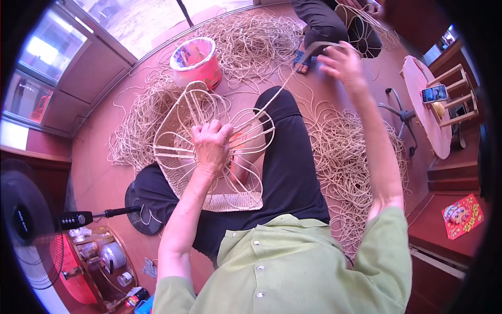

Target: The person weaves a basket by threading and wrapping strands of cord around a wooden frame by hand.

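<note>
**Pale cord [256,44] lay in big heaps on the reddish floor [94,162]**

Near the top edge, a co-worker [324,23] was cut off, so that I saw mainly the dark trousers, a sandal and some cord work. Black fan [23,220] stood at the left side, its outer part lost in the dark corner of the view. The right hand [342,68] of the seated person [272,261] was raised and blurred, with the fingers spread apart. A dark strip [312,51] passed beside them, but I could not tell if they were gripping it, nor where exactly the thin strand [285,86] ended near it. The left hand [212,144] covered the middle of the woven piece [230,201], and a little orange showed below it, which I could not identify.

This woven piece was lying in the lap, between the dark-trousered legs. It had a flat, tightly woven border with corners, and from its middle the cords spread in long loops, like petals of a flower. Through the openings, bare skin was visible. The left fingers were firmly closed on the gathered cords, and the strand ran from there, up past the knee. Behind the piece stood a pink bucket [209,70] with a pale liner.
</note>
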A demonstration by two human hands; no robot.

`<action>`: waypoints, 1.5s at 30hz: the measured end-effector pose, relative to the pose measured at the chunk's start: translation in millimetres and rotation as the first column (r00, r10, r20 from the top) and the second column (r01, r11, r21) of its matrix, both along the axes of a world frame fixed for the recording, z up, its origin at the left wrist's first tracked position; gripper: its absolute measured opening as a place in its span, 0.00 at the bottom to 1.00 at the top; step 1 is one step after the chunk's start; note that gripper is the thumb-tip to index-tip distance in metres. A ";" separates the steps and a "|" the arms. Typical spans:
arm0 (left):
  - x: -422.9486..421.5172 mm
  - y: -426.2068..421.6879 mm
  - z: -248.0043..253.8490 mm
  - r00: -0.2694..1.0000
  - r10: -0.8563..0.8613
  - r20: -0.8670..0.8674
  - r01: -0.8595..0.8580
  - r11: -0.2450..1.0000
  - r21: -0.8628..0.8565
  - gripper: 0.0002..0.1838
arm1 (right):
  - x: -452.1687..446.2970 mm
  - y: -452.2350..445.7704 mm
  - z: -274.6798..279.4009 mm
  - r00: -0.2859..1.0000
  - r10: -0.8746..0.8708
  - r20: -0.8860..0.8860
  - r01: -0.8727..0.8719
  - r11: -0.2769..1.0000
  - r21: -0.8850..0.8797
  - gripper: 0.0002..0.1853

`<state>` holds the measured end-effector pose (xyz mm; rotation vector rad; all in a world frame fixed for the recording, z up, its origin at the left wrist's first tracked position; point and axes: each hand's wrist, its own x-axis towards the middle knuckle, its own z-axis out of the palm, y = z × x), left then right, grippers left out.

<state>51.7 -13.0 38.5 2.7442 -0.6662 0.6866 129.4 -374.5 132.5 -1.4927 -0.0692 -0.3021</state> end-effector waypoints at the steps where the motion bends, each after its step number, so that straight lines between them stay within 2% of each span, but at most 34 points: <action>1: -0.5 0.7 -0.4 0.999 0.035 -0.027 -0.033 0.998 0.049 0.04 | 6.8 13.6 -0.8 0.998 -0.025 0.061 0.048 0.912 -0.407 0.16; 2: 0.4 2.0 -0.3 0.996 0.079 -0.049 -0.074 0.993 0.095 0.05 | 1.7 30.3 -2.8 0.993 -0.038 0.108 0.113 0.497 -0.860 0.17; 3: 0.1 2.6 1.4 0.992 0.078 -0.100 -0.066 0.991 0.119 0.06 | -11.6 51.2 -6.2 0.971 0.119 -0.205 -0.227 0.715 -0.661 0.17; 4: 0.8 2.5 -0.1 0.988 0.083 -0.133 -0.071 0.993 0.094 0.07 | -30.2 72.6 -10.7 0.822 0.349 -0.450 -0.512 0.800 -0.314 0.18; 6: -0.9 4.0 -4.4 0.973 0.083 -0.216 -0.070 0.995 0.064 0.08 | -68.0 111.0 -15.4 0.727 0.447 -0.521 -0.654 0.680 -0.331 0.18; 8: -2.2 8.2 -0.3 0.937 0.042 -0.348 -0.024 0.998 0.056 0.09 | -78.6 123.2 -35.3 0.782 0.485 -0.392 -0.622 0.568 -0.539 0.19; 10: 5.3 15.5 9.1 0.900 -0.025 -0.435 0.055 0.997 0.058 0.10 | -78.4 129.0 -46.8 0.808 0.447 -0.384 -0.588 0.562 -0.582 0.22; 11: 13.1 18.7 21.2 0.820 -0.009 -0.572 0.089 0.990 0.113 0.12 | -78.8 130.0 -47.6 0.827 0.426 -0.368 -0.560 0.560 -0.611 0.21; 14: 25.6 30.3 42.4 0.626 -0.182 -0.758 0.104 0.983 -0.150 0.15 | -73.1 133.1 -47.8 0.871 0.400 -0.287 -0.475 0.531 -0.702 0.21; 15: 24.5 29.5 45.0 0.649 -0.170 -0.742 0.033 0.980 -0.196 0.18 | -67.4 136.3 -47.3 0.881 0.402 -0.249 -0.443 0.519 -0.731 0.20; 16: 24.0 30.3 38.1 0.688 -0.134 -0.713 -0.144 0.938 -0.316 0.17 | -57.1 143.9 -47.6 0.914 0.393 -0.098 -0.301 0.496 -0.814 0.20; 18: 22.0 33.9 16.3 0.742 -0.029 -0.670 -0.452 0.716 -0.532 0.17 | -26.4 167.4 -46.7 0.896 0.391 0.209 0.012 0.450 -0.893 0.19; 19: 20.2 30.4 18.8 0.805 0.050 -0.591 -0.473 0.655 -0.588 0.18 | -8.5 179.3 -42.5 0.878 0.417 0.234 0.039 0.424 -0.905 0.18; 20: 14.1 22.5 31.7 0.759 0.021 -0.651 -0.575 0.491 -0.654 0.19 | 10.6 193.1 -36.9 0.855 0.450 0.258 0.067 0.398 -0.915 0.17; 21: 10.3 20.5 24.5 0.786 0.031 -0.618 -0.558 0.467 -0.686 0.19 | 26.1 209.5 -30.3 0.825 0.490 0.282 0.095 0.372 -0.923 0.16; 22: 7.6 21.4 10.5 0.812 0.046 -0.582 -0.540 0.440 -0.718 0.18 | 37.6 227.7 -18.4 0.853 0.521 0.009 -0.178 0.308 -0.935 0.15; 23: 4.4 20.8 -7.3 0.801 0.042 -0.598 -0.557 0.418 -0.717 0.18 | 45.6 245.6 -3.6 0.802 0.534 -0.268 -0.442 0.228 -0.868 0.14; 24: 0.5 19.5 -28.0 0.787 0.033 -0.616 -0.577 0.396 -0.715 0.17 | 48.5 259.6 3.7 0.674 0.517 -0.528 -0.675 0.141 -0.724 0.14; 25: -6.6 19.5 -34.1 0.769 0.018 -0.638 -0.597 0.375 -0.709 0.17 | 48.2 268.4 -1.9 0.635 0.589 -0.501 -0.691 0.142 -0.709 0.15; 27: -27.0 23.1 -35.4 0.740 -0.129 -0.660 -0.652 0.107 -0.751 0.15 | 46.1 275.0 -21.2 0.554 0.703 -0.446 -0.728 0.150 -0.669 0.15; 28: -33.9 22.7 -29.9 0.729 -0.209 -0.651 -0.670 -0.025 -0.742 0.14 | 40.5 278.2 -20.0 0.603 0.678 -0.420 -0.675 0.154 -0.722 0.14; 30: -40.3 27.3 -23.3 0.742 -0.185 -0.645 -0.640 0.094 -0.763 0.15 | 22.7 286.0 -17.2 0.693 0.629 -0.353 -0.556 0.153 -0.817 0.13; 31: -43.7 30.0 -22.5 0.727 -0.164 -0.667 -0.643 0.178 -0.745 0.15 | 13.0 284.2 -22.2 0.762 0.605 -0.231 -0.404 0.166 -0.900 0.11; 32: -41.2 33.5 -20.4 0.718 -0.143 -0.682 -0.635 0.266 -0.725 0.16 | 3.9 280.7 -29.0 0.791 0.593 -0.148 -0.339 0.224 -0.914 0.09; 34: -37.1 37.7 -23.4 0.782 0.000 -0.624 -0.548 0.478 -0.687 0.15 | -19.5 279.2 -42.3 0.869 0.486 0.094 -0.109 0.373 -0.922 0.09; 36: -48.4 36.9 -37.8 0.824 0.108 -0.556 -0.476 0.664 -0.577 0.15 | -51.4 273.1 -56.6 0.899 0.435 0.057 -0.156 0.440 -0.884 0.10; 37: -46.3 35.3 -44.1 0.831 0.053 -0.554 -0.477 0.582 -0.659 0.11 | -62.8 269.7 -59.7 0.911 0.411 0.049 -0.167 0.472 -0.866 0.10; 38: -44.7 34.8 -47.3 0.858 0.097 -0.504 -0.443 0.635 -0.633 0.11 | -74.0 265.9 -66.6 0.909 0.406 0.093 -0.177 0.580 -0.795 0.11; 40: -49.2 33.0 -44.5 0.901 0.174 -0.397 -0.388 0.733 -0.558 0.11 | -95.7 255.5 -86.3 0.909 0.380 0.173 -0.205 0.766 -0.610 0.12; 41: -54.0 32.4 -39.0 0.863 0.179 -0.472 -0.433 0.743 -0.510 0.12 | -98.7 241.6 -88.2 0.853 0.476 -0.217 -0.521 0.809 -0.273 0.12; 42: -57.0 32.1 -39.1 0.871 0.189 -0.453 -0.423 0.758 -0.496 0.13 | -97.0 221.3 -103.7 0.777 0.555 -0.297 -0.582 0.813 -0.001 0.11; 43: -57.9 32.2 -39.0 0.881 0.199 -0.429 -0.410 0.774 -0.482 0.14 | -92.6 199.9 -130.2 0.687 0.645 -0.336 -0.584 0.764 0.272 0.10; 44: -56.6 32.1 -38.9 0.894 0.210 -0.396 -0.395 0.789 -0.471 0.16 | -86.2 190.0 -141.8 0.588 0.737 -0.333 -0.537 0.664 0.521 0.10; 45: -58.3 29.8 -43.3 0.894 0.267 -0.361 -0.412 0.807 -0.424 0.22 | -85.1 189.0 -136.7 0.593 0.727 -0.347 -0.496 0.669 0.554 0.09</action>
